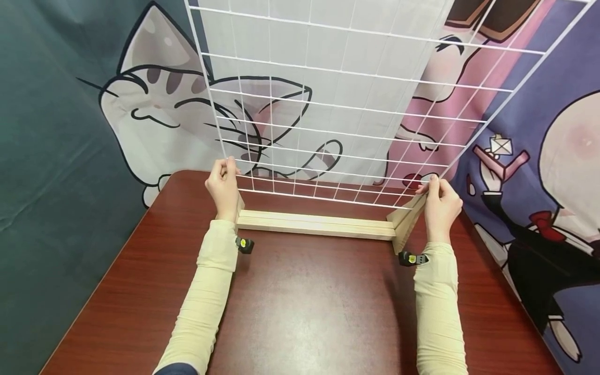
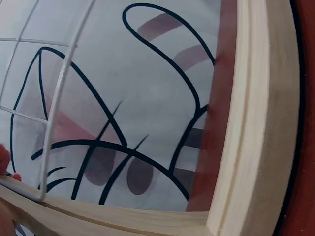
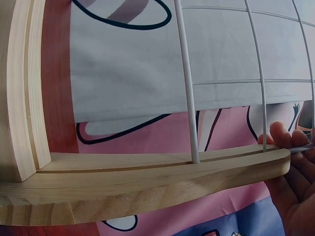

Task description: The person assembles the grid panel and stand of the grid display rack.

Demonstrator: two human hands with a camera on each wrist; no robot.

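A white wire grid panel (image 1: 309, 23) stands tilted away over a pale wooden stand. My left hand (image 1: 224, 188) pinches its left edge, and my right hand (image 1: 440, 205) pinches the right edge. Below, the stand's grooved crossbar (image 1: 314, 225) joins a wooden side piece (image 1: 404, 234) on the right and another (image 2: 123, 219) on the left. In the right wrist view, the panel's lower corner meets the groove of the side piece (image 3: 147, 182), with my fingers by its rounded end. The panel's bottom wire (image 2: 60, 93) is apart from the crossbar.
The stand rests on a reddish-brown table (image 1: 300, 312). Behind it hangs a printed cloth with a cartoon cat (image 1: 159, 104) and figures. A small dark device (image 1: 245, 245) is on the left wrist and a similar device (image 1: 412, 259) on the right.
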